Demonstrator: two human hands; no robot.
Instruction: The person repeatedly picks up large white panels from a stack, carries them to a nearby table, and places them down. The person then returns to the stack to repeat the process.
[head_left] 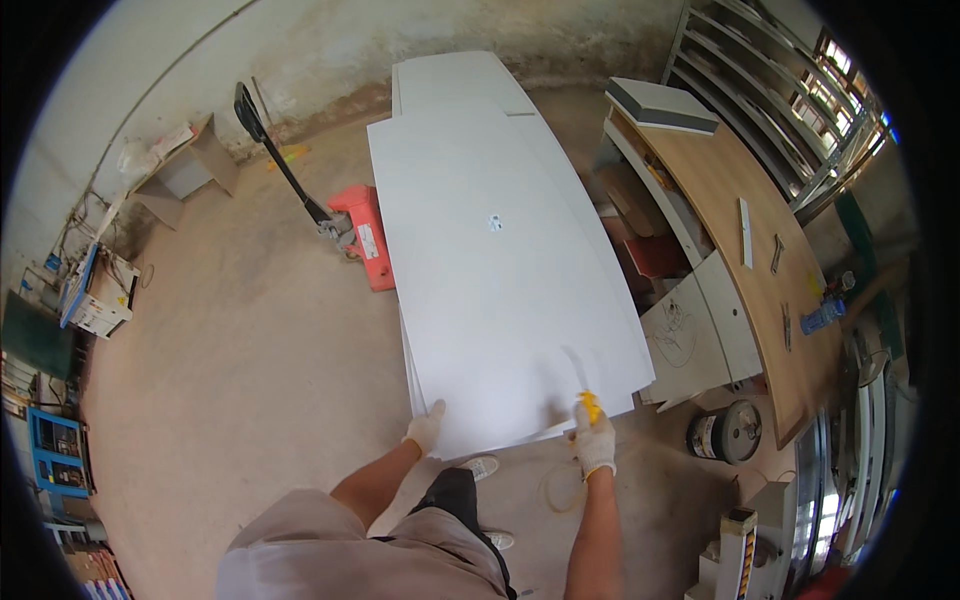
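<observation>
A stack of large white sheets (500,290) lies lengthwise in front of me, with a small dark-and-light label on the top one. My left hand (426,430), in a white glove, grips the stack's near left corner, thumb on top and fingers hidden below the edge. Over by the near right corner, my gloved right hand (594,440) is closed round a small yellow hand tool (590,406) held at the sheet's edge. Its exact kind is unclear. A thin pale hose (560,500) loops below that hand. The near edges of the sheets are slightly fanned apart.
A red pallet jack (370,240) stands against the stack's left side. To the right is a wooden-topped desk (770,330) with hand tools and a blue bottle (823,316). A dark bucket (725,433) sits on the floor beside it. Metal shelving (745,90) rises behind.
</observation>
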